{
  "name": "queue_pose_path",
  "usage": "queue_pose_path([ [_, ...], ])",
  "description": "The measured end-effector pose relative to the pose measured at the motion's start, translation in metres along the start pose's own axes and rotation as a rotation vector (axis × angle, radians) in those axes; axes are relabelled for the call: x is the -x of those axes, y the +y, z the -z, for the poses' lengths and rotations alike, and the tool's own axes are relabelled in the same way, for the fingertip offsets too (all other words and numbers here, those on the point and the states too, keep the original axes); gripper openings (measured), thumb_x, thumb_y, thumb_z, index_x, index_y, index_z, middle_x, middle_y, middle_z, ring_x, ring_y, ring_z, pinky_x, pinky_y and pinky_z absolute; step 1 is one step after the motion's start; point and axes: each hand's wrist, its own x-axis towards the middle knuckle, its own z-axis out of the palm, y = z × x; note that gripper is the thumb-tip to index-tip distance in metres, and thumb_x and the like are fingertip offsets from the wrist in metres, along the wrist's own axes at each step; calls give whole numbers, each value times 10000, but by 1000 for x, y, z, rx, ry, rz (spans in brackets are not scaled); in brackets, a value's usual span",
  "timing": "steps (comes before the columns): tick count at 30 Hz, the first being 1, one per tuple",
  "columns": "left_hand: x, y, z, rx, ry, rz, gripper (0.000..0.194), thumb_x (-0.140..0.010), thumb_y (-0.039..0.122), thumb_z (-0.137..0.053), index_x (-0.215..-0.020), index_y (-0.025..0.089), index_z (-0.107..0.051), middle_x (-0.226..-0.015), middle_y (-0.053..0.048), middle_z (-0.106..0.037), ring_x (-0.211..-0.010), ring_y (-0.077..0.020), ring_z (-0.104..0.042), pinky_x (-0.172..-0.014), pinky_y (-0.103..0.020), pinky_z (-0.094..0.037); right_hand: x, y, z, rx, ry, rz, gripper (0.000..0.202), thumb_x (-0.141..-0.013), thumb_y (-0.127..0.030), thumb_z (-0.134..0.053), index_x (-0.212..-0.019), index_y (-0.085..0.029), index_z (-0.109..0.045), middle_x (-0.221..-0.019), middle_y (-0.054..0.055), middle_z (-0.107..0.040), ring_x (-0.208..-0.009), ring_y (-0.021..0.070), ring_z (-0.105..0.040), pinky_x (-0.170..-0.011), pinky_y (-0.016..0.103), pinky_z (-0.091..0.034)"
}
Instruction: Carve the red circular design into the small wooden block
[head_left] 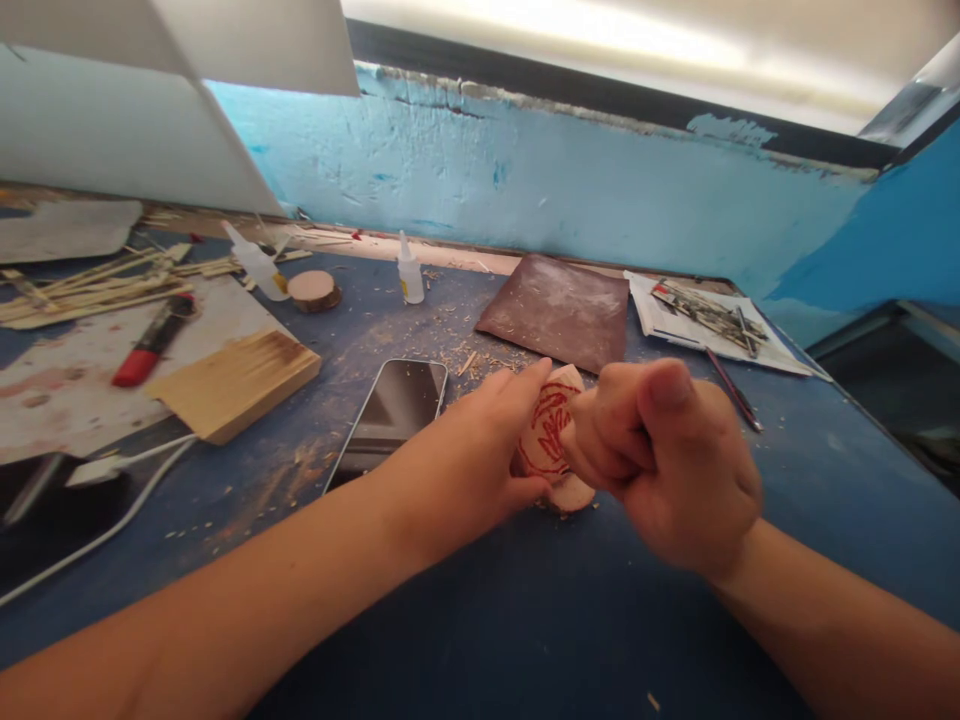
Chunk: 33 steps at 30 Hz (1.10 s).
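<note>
A pale piece of wood (546, 432) with a red carved or drawn design lies in the middle of the table. My left hand (499, 435) grips its left side, thumb at the near edge and fingers along the far edge. Under its near end, a round wood slice (574, 494) shows in part. My right hand (667, 450) is closed in a fist just over the wood's right side, thumb on top. Whatever the fist holds, if anything, is hidden by the fingers. Wood shavings (480, 358) are scattered beyond my left hand.
A smartphone (391, 410) lies left of my hands, near a wooden block (236, 385) and a red-and-black cutter (156, 338). Two glue bottles (410, 275) and a wood disc (313, 290) stand farther back. Brown sandpaper (561, 308), a pencil (733, 390) and papers (667, 320) lie right.
</note>
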Motion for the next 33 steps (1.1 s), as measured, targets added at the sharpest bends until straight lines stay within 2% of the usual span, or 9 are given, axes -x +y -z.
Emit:
queue_pose_path([
  [3,1,5,-2,-19,-23,-26,652,-807,150,-853,-1414,253,-639,-1362,-118,-680,-1233,-389,-712,-1065,-592,-601,-9,5,-2,-49,-31,-52,570,-1096,-505,-631,-615,-234,-489,-486,-44,-406,-419,107,-386,-425,283,-339],
  [6,3,8,-5,-19,-27,-43,613,-856,175,-815,-1425,262,-605,-1272,-81,-676,-1069,-321,-753,-962,-517,-636,-16,10,-3,-74,41,-77,564,-1078,-503,-659,-613,-239,-481,-461,-59,-377,-366,92,-325,-360,266,-244],
  [9,5,7,-8,-48,-5,-57,612,-901,211,-813,-1468,259,-588,-1329,-96,-668,-1160,-334,-742,-1039,-522,-612,-13,17,-1,-56,161,-39,570,-1092,-478,-642,-610,-231,-463,-480,-59,-371,-368,84,-331,-360,260,-222],
  [12,4,2,-8,-38,36,-30,856,-836,186,-876,-1600,240,-491,-1477,-142,-642,-1341,-376,-666,-1160,-565,-546,-5,24,1,15,245,16,556,-1081,-470,-673,-624,-218,-480,-519,-55,-397,-404,76,-348,-382,252,-238],
  [16,-1,-3,-2,25,-19,-8,885,-770,207,-929,-1568,253,-546,-1462,-129,-686,-1379,-376,-642,-1203,-579,-512,-2,23,5,4,207,-32,542,-1051,-504,-709,-647,-215,-493,-542,-62,-368,-423,75,-322,-392,240,-225],
  [20,-3,-3,2,48,-8,37,864,-742,255,-937,-1528,234,-580,-1431,-142,-697,-1338,-391,-662,-1166,-600,-536,-8,8,9,-90,181,-68,643,-1040,-555,-697,-600,-224,-366,-540,-79,-242,-414,64,-200,-377,234,-172],
  [23,-3,-3,3,49,-24,40,783,-765,291,-927,-1481,228,-616,-1403,-147,-706,-1309,-395,-674,-1129,-601,-560,-10,-1,12,-93,143,-41,689,-1031,-602,-684,-584,-218,-328,-525,-71,-219,-403,65,-179,-369,236,-178],
  [28,-3,-4,2,30,2,40,946,-737,335,-951,-1581,236,-536,-1478,-170,-674,-1367,-420,-649,-1182,-632,-526,-7,-6,11,-91,131,-34,687,-1035,-605,-669,-572,-217,-341,-511,-62,-213,-400,77,-185,-375,259,-173],
  [33,-2,0,2,60,-4,11,807,-770,285,-917,-1513,265,-601,-1437,-143,-701,-1344,-410,-659,-1171,-628,-535,-2,-1,6,-32,126,-18,621,-1070,-539,-657,-577,-223,-451,-524,-57,-285,-419,87,-239,-407,285,-221],
])
